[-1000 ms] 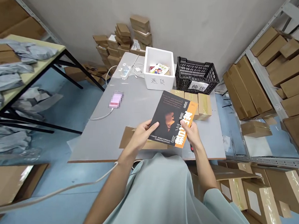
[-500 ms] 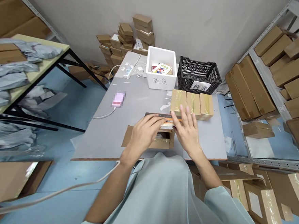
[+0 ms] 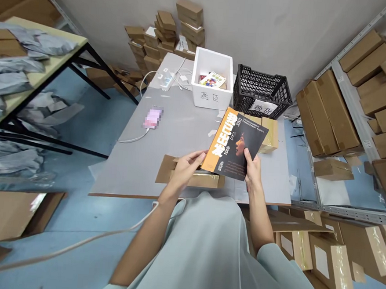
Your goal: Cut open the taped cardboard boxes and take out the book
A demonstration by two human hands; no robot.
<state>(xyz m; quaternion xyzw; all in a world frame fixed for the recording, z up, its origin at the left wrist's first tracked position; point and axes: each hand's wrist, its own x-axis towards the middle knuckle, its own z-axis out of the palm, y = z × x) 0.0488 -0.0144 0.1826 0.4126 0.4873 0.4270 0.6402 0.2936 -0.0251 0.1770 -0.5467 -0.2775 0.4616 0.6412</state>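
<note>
The right hand holds a book tilted above the counter, its cover facing the camera; the fingers are clamped on its right side, thumb on the dark cover and the rest behind. The left hand is at the book's lower left edge, thumb and fingers drawn close together; whether they grip it, I cannot tell. Large white characters on the orange band read 我已出发. Beside them, smaller white ones end in 丘露薇, the first being hard to make out, next to a face in profile; the fine lines are too small to read. Beneath the book and left hand lies an open carton. Behind, a white box is handwritten 退货 and contains a colourful booklet; just right of it, a black crate bears a paper label reading 换货. Taped parcels sit in front of the crate, partly hidden by the book. A pixelated phone lies to the left, attached to a white cable.
</note>
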